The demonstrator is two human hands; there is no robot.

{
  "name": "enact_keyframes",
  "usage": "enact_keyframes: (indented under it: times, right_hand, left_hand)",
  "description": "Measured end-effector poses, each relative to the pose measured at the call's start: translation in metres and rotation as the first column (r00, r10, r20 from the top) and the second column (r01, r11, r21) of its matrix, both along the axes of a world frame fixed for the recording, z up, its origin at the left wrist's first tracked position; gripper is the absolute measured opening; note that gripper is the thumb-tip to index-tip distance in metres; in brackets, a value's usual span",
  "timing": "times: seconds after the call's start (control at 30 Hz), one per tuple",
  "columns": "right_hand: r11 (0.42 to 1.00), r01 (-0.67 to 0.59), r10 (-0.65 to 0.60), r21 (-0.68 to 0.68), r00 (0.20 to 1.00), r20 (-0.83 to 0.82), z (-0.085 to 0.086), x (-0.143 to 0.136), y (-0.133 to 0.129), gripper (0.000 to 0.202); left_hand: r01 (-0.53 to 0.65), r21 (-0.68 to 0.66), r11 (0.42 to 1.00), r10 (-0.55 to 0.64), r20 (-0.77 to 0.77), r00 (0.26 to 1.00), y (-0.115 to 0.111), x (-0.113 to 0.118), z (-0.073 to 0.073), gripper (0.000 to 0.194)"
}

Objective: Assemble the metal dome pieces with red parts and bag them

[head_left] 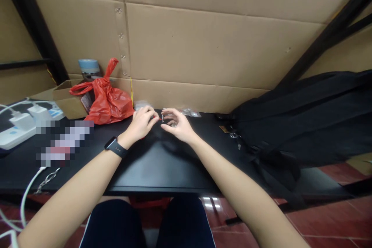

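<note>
Over the back part of the black table, my two hands nearly meet at the fingertips. My left hand, with a dark watch on its wrist, is closed in a pinch. A bit of red shows at its fingertips, too small to name. Between the thumb and forefinger of my right hand stands a small thin shiny piece, upright; its kind cannot be made out. The other fingers of that hand are curled and apart.
Clear plastic packets lie behind my hands against the cardboard wall. To the left are a tied red plastic bag, a cardboard box, a bottle and a power strip. A black bag fills the right.
</note>
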State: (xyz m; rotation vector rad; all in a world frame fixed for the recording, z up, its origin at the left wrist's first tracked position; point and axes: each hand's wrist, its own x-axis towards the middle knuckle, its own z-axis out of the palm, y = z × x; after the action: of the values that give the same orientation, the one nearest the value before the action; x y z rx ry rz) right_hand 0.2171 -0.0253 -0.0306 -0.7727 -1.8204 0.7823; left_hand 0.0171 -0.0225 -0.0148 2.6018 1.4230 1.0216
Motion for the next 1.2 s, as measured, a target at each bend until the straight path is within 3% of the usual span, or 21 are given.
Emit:
enact_keyframes:
  times: [0.2,0.53,0.73,0.93,1.2]
  right_hand:
    - [0.994,0.070,-0.075,0.084,0.996,0.049,0.004,-0.003,-0.005,0.045]
    - [0.965,0.134,-0.161,0.224,0.981,0.110,0.011,-0.003,-0.010,0.041]
    - [0.947,0.132,-0.165,0.294,0.982,0.094,0.008,-0.003,-0.008,0.042]
    - [0.924,0.152,-0.213,0.352,0.967,0.143,0.009,-0.003,-0.009,0.040]
    - [0.924,0.162,-0.220,0.346,0.966,0.136,0.008,-0.002,-0.009,0.043]
  left_hand:
    - [0.020,0.002,1.000,-0.020,0.045,0.999,-0.002,0.005,-0.004,0.022]
    - [0.072,-0.046,0.996,-0.058,0.247,0.967,-0.004,0.013,-0.006,0.017]
    - [0.064,-0.008,0.998,-0.059,0.273,0.960,-0.003,0.014,-0.005,0.018]
    - [0.035,-0.100,0.994,-0.006,0.274,0.962,0.002,0.014,-0.010,0.013]
    - [0.073,-0.059,0.996,-0.054,0.276,0.960,0.003,0.011,-0.008,0.019]
